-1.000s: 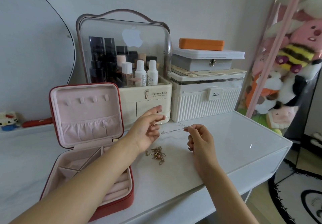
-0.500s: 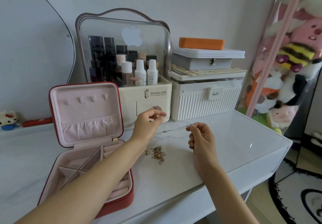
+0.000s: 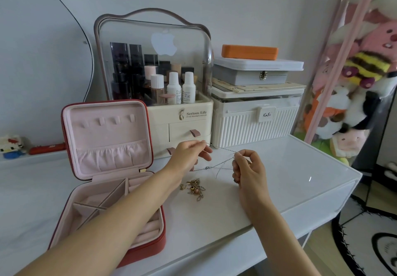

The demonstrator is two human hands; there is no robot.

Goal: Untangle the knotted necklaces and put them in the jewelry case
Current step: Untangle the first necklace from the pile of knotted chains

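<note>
1. The left hand [image 3: 189, 154] had thumb and forefinger pinched shut on one end of a thin silver necklace [image 3: 222, 164], the other fingers loosely curled; the right hand [image 3: 247, 168] pinched the same chain just to the right, its remaining fingers folded in.
2. The chain was held above the table, strung between the two hands, with a small knot or clasp sagging below and a loose strand hanging down. It looked partly worked free, though not fully straight.
3. On the white table [image 3: 279, 189], just nearer than the hands, a gold tangle [image 3: 194, 188] of chains and charms lay untouched; by my reading that was the bigger share of work left.
4. The jewelry case [image 3: 111, 168] stood open at the near left, lid upright. The compartments in view showed no necklace, though the left forearm hid part of the tray, so no storing looked done.
5. Farther back stood a clear-fronted cosmetics organiser [image 3: 171, 103], and right of it a ribbed white box [image 3: 255, 123]. Nothing lay between the hands and the case; the forearm across it would need to shift.
</note>
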